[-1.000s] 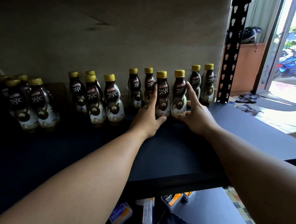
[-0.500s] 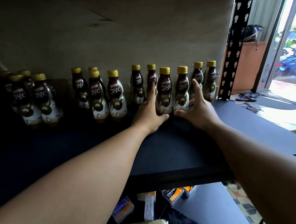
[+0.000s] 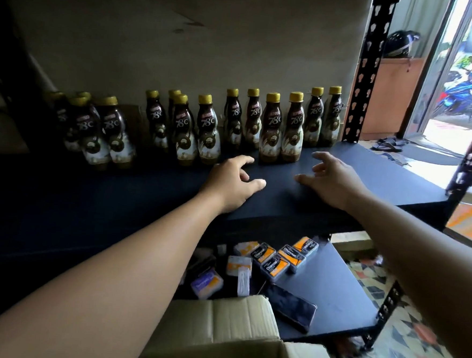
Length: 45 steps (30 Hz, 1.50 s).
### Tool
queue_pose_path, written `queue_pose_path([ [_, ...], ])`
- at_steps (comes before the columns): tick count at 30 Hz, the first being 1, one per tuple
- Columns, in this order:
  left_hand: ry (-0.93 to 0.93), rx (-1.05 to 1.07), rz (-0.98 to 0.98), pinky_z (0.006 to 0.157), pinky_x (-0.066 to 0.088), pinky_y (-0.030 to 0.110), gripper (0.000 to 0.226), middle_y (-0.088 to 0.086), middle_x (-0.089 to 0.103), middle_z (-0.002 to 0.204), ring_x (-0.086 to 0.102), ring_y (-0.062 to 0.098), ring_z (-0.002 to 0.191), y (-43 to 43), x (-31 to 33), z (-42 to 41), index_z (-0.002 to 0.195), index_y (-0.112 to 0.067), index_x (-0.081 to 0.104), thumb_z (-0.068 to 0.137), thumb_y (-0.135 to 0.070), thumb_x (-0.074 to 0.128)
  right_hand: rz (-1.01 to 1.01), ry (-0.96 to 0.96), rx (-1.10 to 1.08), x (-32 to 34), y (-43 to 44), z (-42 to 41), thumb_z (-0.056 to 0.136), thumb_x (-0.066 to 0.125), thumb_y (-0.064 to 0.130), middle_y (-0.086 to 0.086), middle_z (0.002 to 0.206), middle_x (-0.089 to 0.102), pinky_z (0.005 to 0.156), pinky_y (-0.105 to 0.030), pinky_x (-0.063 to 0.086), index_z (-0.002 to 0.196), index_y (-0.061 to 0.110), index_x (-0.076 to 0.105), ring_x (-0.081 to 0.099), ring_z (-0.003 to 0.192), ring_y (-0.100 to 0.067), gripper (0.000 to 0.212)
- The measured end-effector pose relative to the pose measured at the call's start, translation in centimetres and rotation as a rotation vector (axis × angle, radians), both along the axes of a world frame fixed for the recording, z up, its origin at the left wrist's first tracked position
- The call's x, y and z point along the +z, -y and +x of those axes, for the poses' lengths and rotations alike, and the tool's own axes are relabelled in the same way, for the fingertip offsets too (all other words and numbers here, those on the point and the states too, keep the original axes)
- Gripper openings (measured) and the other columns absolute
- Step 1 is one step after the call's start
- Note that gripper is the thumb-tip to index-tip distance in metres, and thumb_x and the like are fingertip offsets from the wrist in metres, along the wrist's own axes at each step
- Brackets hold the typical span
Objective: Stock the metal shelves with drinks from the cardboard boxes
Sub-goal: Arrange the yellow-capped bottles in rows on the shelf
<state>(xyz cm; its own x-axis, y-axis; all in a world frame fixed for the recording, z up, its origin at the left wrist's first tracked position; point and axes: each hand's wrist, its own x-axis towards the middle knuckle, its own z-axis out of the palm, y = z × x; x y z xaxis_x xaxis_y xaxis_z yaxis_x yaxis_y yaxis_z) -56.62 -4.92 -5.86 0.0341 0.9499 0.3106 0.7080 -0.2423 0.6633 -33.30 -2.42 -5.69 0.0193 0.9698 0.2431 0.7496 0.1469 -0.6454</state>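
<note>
Both hands have come away from the front pair of bottles [image 3: 271, 131] that they flanked half a second ago, and the head view has tipped down far enough to bring the cardboard box [image 3: 219, 326] into frame. The left hand [image 3: 234, 183] is empty, fingers loosely curled, low over the dark board of the upper shelf [image 3: 382, 183]; whether it touches the board cannot be confirmed. The right hand [image 3: 332, 182] is likewise empty, fingers spread and relaxed. The front pair stands upright, side by side, just ahead of the back row [image 3: 321, 115] that lines the wall. More bottles stand in loose clusters [image 3: 196, 131] further left, where the light is poor. Placement of this pair appears complete, and the next step is probably a reach down to the box, whose contents are not visible from here. Hazards:

- The bottles are tall and narrow, so a forearm or wrist brushing the front pair on the way out could tip one into its neighbours and topple several.
- Setting the next bottles down too hard against the pair could shove it into the back row.
- In the dim left section, spacing is hard to judge and a bottle may be set on another's base.
- A phone [image 3: 290, 307] and small packs [image 3: 275, 261] lie on the lower shelf [image 3: 341, 292] beside the box flap, and a careless lift could sweep them off.
</note>
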Motion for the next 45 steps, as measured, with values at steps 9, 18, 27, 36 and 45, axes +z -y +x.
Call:
queue_pose_path([
  [9, 0.279, -0.058, 0.234, 0.078, 0.053, 0.021, 0.022, -0.005, 0.073, 0.083, 0.069, 0.006, 0.08, 14.6, -3.8, -3.8, 0.112, -0.018, 0.073, 0.092, -0.027, 0.072, 0.242, -0.084, 0.068, -5.8, 14.0, -5.6, 0.09, 0.075, 0.034, 0.006, 0.134, 0.063, 0.118, -0.034, 0.032, 0.122, 0.021, 0.072, 0.049, 0.136, -0.017, 0.035],
  [18, -0.308, -0.107, -0.596, 0.087, 0.048, 0.026, 0.054, -0.003, 0.064, 0.123, 0.064, 0.017, 0.11, 22.8, -13.6, -9.5, 0.138, -0.023, 0.058, 0.092, -0.047, 0.07, -0.39, 0.179, 0.426, -15.1, 21.4, -9.4, 0.09, 0.074, 0.045, 0.01, 0.095, 0.07, 0.084, -0.031, 0.05, 0.117, 0.036, 0.065, 0.066, 0.095, -0.015, 0.03],
  [27, -0.457, -0.16, -0.794, 0.108, 0.042, 0.034, 0.069, 0.002, 0.05, 0.148, 0.051, 0.022, 0.132, 24.0, -18.6, -12.5, 0.15, -0.026, 0.045, 0.091, -0.052, 0.068, -0.641, 0.669, 0.573, -20.3, 23.4, -10.0, 0.101, 0.06, 0.041, -0.003, 0.144, 0.055, 0.108, -0.035, 0.038, 0.149, 0.023, 0.051, 0.047, 0.136, -0.028, 0.052],
  [36, -0.274, -0.126, -0.925, 0.106, 0.044, 0.034, 0.067, 0.003, 0.057, 0.141, 0.056, 0.019, 0.125, 23.3, -27.8, -13.7, 0.147, -0.027, 0.048, 0.088, -0.049, 0.073, -0.699, 0.374, 0.414, -27.2, 21.1, -8.8, 0.096, 0.068, 0.034, 0.0, 0.128, 0.07, 0.091, -0.031, 0.047, 0.141, 0.028, 0.059, 0.063, 0.112, -0.022, 0.046],
  [45, -0.102, 0.037, -0.93, 0.098, 0.052, 0.04, 0.06, 0.005, 0.059, 0.134, 0.061, 0.027, 0.115, 20.9, -35.6, -13.1, 0.147, -0.026, 0.048, 0.093, -0.041, 0.069, -0.576, 0.14, 0.411, -34.6, 18.7, -10.7, 0.096, 0.069, 0.024, 0.011, 0.11, 0.073, 0.086, -0.024, 0.049, 0.131, 0.027, 0.066, 0.068, 0.101, -0.011, 0.036],
])
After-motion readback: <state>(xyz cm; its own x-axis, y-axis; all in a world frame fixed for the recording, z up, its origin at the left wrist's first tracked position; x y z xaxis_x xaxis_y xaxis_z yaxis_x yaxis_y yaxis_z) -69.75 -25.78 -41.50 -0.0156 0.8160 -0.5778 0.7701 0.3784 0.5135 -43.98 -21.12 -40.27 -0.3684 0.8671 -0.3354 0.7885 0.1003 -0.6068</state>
